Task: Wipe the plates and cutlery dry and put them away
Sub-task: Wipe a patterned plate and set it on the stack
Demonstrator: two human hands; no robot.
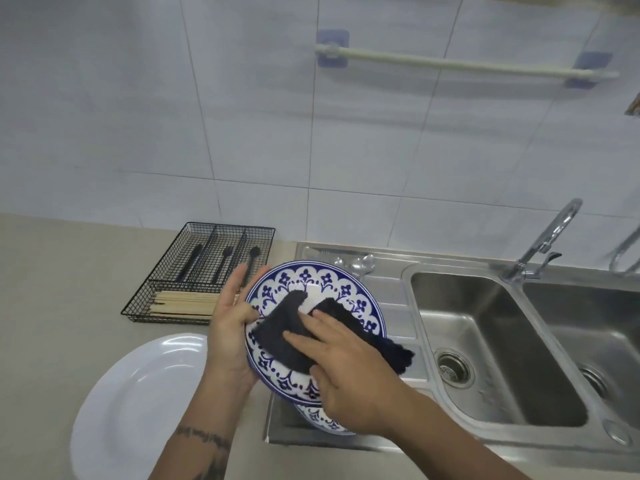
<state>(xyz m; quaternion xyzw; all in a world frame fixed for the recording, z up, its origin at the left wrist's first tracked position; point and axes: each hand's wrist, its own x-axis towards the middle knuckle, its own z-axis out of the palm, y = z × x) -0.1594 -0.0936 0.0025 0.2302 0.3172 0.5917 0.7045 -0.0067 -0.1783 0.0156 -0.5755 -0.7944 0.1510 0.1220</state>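
Two forearms reach in from the bottom edge toward the patterned plate (313,289), held tilted over the sink's draining board (388,296). Left hand (230,327) grips the plate's left rim, thumb curled over the edge. Right hand (341,368) presses a dark cloth (287,336) flat against the plate's face with straight fingers. Below this plate, a second patterned plate (322,419) peeks out, partly hidden by the right wrist. Left of the plate, a white plate (138,403) lies on the bench (52,306). Behind it stands a wire cutlery tray (194,271) with black cutlery and chopsticks. Beyond the plate, spoons (360,263) rest; right of it are the sink basin (491,341) and the tap (547,237).
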